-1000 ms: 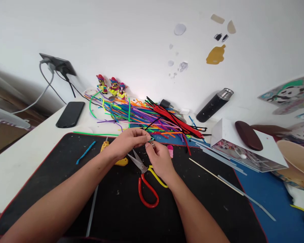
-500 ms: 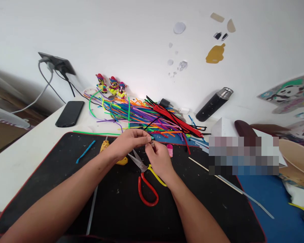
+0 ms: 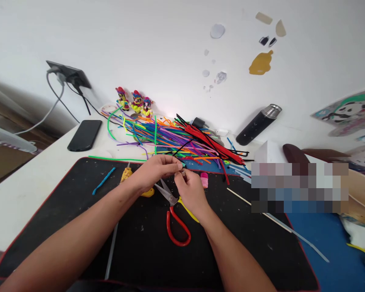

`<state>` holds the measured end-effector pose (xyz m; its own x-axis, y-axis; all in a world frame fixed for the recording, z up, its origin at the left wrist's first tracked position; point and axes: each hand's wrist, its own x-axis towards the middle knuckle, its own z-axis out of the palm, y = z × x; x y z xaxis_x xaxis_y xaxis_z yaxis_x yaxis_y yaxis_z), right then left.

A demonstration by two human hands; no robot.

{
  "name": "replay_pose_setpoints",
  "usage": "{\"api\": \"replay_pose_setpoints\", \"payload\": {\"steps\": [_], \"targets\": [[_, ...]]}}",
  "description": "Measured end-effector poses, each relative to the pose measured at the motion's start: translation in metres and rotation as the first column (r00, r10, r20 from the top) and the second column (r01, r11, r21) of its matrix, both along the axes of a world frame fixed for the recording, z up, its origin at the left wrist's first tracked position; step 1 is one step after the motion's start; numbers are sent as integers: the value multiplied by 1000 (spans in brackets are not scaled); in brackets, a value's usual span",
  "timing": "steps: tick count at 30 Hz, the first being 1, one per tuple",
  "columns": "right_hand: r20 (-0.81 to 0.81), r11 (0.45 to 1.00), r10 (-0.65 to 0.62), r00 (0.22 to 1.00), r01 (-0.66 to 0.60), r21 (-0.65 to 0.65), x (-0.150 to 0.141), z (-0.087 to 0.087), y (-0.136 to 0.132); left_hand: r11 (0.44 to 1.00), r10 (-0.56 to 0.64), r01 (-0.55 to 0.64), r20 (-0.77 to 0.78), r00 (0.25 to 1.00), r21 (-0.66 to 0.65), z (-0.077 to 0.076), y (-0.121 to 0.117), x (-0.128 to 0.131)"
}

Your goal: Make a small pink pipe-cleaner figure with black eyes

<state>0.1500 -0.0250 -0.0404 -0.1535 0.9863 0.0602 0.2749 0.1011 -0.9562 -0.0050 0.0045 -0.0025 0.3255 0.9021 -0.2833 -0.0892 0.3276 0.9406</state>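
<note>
My left hand and my right hand meet above the black mat, fingertips pinched together. Between them is something small, with a greenish bit showing at the left fingertips; the fingers hide most of it. Beneath the hands lie scissors, blades parted, with one red and one yellow handle loop. Partly covered by my left forearm is a yellow glue gun, and a translucent glue stick shows below that arm. Just right of my right hand rests a small pink piece.
Behind the hands spreads a pile of coloured pipe cleaners. A blue pipe cleaner and a phone lie left. Small figurines stand by the wall. A black thermos leans at the back right, and a thin wooden stick lies right.
The camera view has shifted slightly. Both hands keep the same pinch at nearly the same spot, and the things on the mat stay where they were.
</note>
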Motion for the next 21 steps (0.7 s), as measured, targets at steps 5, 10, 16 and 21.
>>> {"api": "replay_pose_setpoints", "payload": {"steps": [5, 10, 16, 21], "targets": [[-5, 1000, -10, 1000, 10, -13, -1, -1, -1, 1000, 10, -10, -7, 1000, -10, 0, -1, 0], [-11, 1000, -9, 1000, 9, -9, -1, -1, -1, 1000, 11, -11, -2, 1000, -10, -2, -1, -1], [-39, 1000, -6, 999, 4, -30, 0, -4, -1, 1000, 23, -23, 23, 999, -9, -3, 0, -2], [-36, 999, -3, 999, 2, -41, 0, -4, 0, 1000, 20, -20, 29, 999, -12, -3, -1, -3]]}}
